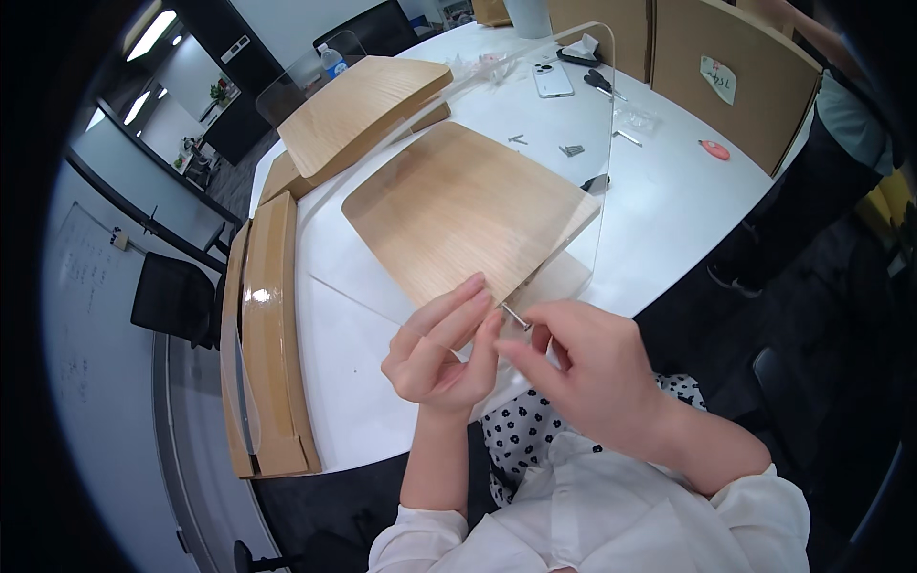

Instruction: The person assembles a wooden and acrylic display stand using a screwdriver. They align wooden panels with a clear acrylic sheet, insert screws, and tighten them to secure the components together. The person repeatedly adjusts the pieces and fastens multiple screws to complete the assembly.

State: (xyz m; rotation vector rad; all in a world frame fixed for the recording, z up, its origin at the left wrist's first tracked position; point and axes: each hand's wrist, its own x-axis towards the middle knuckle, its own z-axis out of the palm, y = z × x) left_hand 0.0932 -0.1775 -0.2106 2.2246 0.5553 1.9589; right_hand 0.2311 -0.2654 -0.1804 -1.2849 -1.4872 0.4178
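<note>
A pale wooden board (458,205) with rounded corners lies tilted in front of me, its near corner toward my hands. My left hand (439,349) is closed at that corner, fingertips on the wood and thumb below. A silver screw (517,317) sticks out from the board's near edge. My right hand (597,368) curls its thumb and index finger around the screw's head. A clear plastic panel (604,115) stands beside and behind the board. Its lower part is partly hidden by the board and my hands.
On the white table (697,201) lie loose screws (571,150), a phone (552,80), a screwdriver (600,82) and a small red tool (714,149). Another wooden piece (358,110) is behind left, long cardboard boxes (272,334) at left. A person (812,181) stands at right.
</note>
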